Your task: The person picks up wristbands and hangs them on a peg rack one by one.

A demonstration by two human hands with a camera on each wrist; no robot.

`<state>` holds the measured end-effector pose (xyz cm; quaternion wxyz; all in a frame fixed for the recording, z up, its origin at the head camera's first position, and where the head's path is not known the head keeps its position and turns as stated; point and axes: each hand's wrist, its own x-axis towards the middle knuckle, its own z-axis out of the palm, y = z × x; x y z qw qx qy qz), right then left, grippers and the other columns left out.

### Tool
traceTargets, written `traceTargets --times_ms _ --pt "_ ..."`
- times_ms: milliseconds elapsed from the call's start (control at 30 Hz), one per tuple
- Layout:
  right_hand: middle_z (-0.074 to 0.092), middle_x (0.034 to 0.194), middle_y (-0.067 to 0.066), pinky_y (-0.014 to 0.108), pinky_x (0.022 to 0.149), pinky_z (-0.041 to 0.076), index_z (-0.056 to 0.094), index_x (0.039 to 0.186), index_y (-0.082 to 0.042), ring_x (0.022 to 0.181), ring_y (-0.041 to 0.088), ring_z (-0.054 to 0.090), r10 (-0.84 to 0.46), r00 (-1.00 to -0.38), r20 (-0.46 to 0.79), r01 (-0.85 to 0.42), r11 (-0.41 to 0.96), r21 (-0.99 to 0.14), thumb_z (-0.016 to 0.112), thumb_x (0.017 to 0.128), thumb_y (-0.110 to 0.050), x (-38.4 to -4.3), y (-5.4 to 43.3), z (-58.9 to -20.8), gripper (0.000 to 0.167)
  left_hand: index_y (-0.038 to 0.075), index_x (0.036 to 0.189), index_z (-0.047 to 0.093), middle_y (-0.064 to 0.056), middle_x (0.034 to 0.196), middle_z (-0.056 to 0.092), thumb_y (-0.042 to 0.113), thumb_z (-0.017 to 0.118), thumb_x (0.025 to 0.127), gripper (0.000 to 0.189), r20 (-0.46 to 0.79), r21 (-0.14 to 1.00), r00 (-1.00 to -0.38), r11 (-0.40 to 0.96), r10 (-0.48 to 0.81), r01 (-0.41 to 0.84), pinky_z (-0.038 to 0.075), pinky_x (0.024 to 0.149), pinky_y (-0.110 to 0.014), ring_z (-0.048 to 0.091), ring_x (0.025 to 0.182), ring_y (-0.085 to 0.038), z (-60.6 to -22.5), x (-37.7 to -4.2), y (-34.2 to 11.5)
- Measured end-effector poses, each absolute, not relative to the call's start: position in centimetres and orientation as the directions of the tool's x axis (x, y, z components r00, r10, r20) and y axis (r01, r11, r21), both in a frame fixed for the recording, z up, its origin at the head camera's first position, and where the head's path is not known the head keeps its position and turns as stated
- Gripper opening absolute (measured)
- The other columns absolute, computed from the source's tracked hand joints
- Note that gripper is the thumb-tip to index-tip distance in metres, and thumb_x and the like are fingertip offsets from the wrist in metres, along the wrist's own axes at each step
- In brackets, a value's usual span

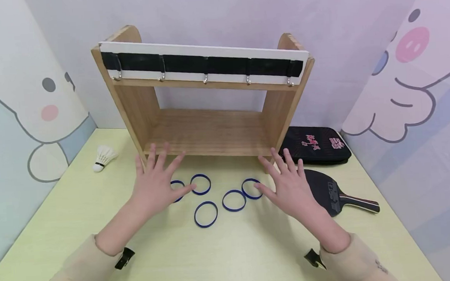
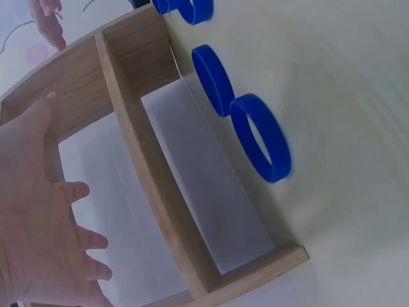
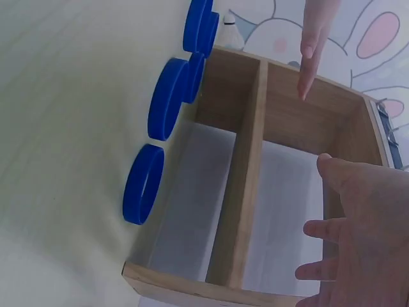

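Note:
My left hand (image 1: 153, 185) is held above the table with its fingers spread and straight, holding nothing. Opposite it, my right hand (image 1: 289, 187) hovers in the same way near the rack's right leg, also holding nothing. Between and below the hands lie several blue wristbands (image 1: 206, 214) flat on the table; one is partly hidden behind the left thumb. In the right wrist view, a wristband (image 3: 143, 184) lies in front of the rack. Behind the hands stands a wooden rack (image 1: 209, 130) with a white and black strip (image 1: 205, 65) bearing several metal hooks (image 1: 205, 78).
A shuttlecock (image 1: 104, 157) lies on the table (image 1: 232, 260) left of the rack. To the right are a black zipped case (image 1: 314, 145) and a black table tennis bat (image 1: 328, 192). Cartoon-printed walls (image 1: 217, 20) enclose the back and sides.

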<state>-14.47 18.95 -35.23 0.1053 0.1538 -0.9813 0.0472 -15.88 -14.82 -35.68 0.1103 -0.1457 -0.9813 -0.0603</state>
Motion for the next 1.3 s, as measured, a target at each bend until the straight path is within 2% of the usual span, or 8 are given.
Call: traceTargets --times_ms 167,433,700,867,1033,1133,1300 --pt "0.014 0.158 0.011 0.069 0.106 0.011 0.03 0.148 -0.027 0.144 0.038 0.003 -0.27 -0.93 0.251 -0.295 0.953 -0.067 0.051 0.088 -0.06 -14.7 19.9 -34.0 0.072 0.027 0.15 0.023 -0.016 0.158 0.002 0.08 0.042 0.078 0.091 0.225 0.095 -0.938 0.952 0.262 0.289 -0.016 0.105 -0.065 -0.018 0.141 -0.037 -34.8 -15.8 -15.6" --pt "0.01 0.158 0.013 0.069 0.107 0.006 0.026 0.149 -0.024 0.145 0.037 -0.001 -0.178 -0.935 0.307 -0.24 0.954 -0.181 0.052 0.089 -0.057 -15.5 22.3 -32.5 0.073 0.025 0.149 0.029 -0.018 0.157 0.009 0.074 0.051 0.078 0.088 0.264 0.104 -0.931 0.953 0.25 0.285 -0.014 0.106 -0.065 -0.002 0.143 -0.041 -35.3 -15.7 -17.8" --pt "0.01 0.157 0.016 0.07 0.106 0.008 0.018 0.152 -0.023 0.144 0.039 0.003 -0.117 -0.941 0.317 -0.208 0.94 -0.27 0.055 0.091 -0.05 -17.0 23.7 -32.9 0.076 0.017 0.145 0.037 -0.021 0.155 0.014 0.068 0.057 0.079 0.086 0.226 0.134 -0.931 0.937 0.288 0.322 0.007 0.106 -0.07 0.004 0.143 -0.043 -36.9 -15.4 -19.3" --pt "0.016 0.155 0.02 0.067 0.106 0.017 0.011 0.153 -0.02 0.141 0.043 0.013 -0.142 -0.94 0.312 -0.247 0.911 -0.331 0.058 0.091 -0.043 -19.2 23.6 -34.3 0.081 0.01 0.144 0.037 -0.025 0.152 0.022 0.06 0.064 0.08 0.086 0.164 0.196 -0.929 0.912 0.332 0.36 0.019 0.105 -0.067 0.018 0.139 -0.046 -38.4 -16.3 -20.3" --pt "0.021 0.153 0.021 0.064 0.104 0.027 0.004 0.153 -0.017 0.14 0.041 0.021 -0.121 -0.955 0.272 -0.226 0.889 -0.398 0.056 0.093 -0.043 -21.4 23.5 -35.6 0.084 0.006 0.142 0.039 -0.03 0.146 0.03 0.045 0.07 0.081 0.079 0.085 0.316 -0.915 0.86 0.394 0.4 0.032 0.101 -0.064 0.033 0.129 -0.051 -40.2 -17.6 -21.3" --pt "0.025 0.152 0.021 0.06 0.104 0.03 0.003 0.152 -0.015 0.138 0.04 0.027 -0.116 -0.96 0.256 -0.226 0.859 -0.459 0.055 0.093 -0.043 -22.6 23.5 -36.5 0.083 0.006 0.141 0.041 -0.03 0.143 0.035 0.039 0.072 0.082 0.075 0.04 0.376 -0.908 0.836 0.418 0.401 0.034 0.1 -0.062 0.035 0.128 -0.051 -41.2 -18.3 -21.5" --pt "0.033 0.148 0.02 0.057 0.105 0.031 0.008 0.152 -0.015 0.134 0.038 0.035 -0.158 -0.953 0.258 -0.284 0.763 -0.58 0.057 0.093 -0.04 -24.0 23.7 -37.4 0.08 0.002 0.136 0.047 -0.026 0.137 0.046 0.031 0.074 0.081 0.068 0.05 0.397 -0.88 0.799 0.472 0.451 0.033 0.102 -0.06 0.039 0.126 -0.047 -42.4 -19.4 -21.6"
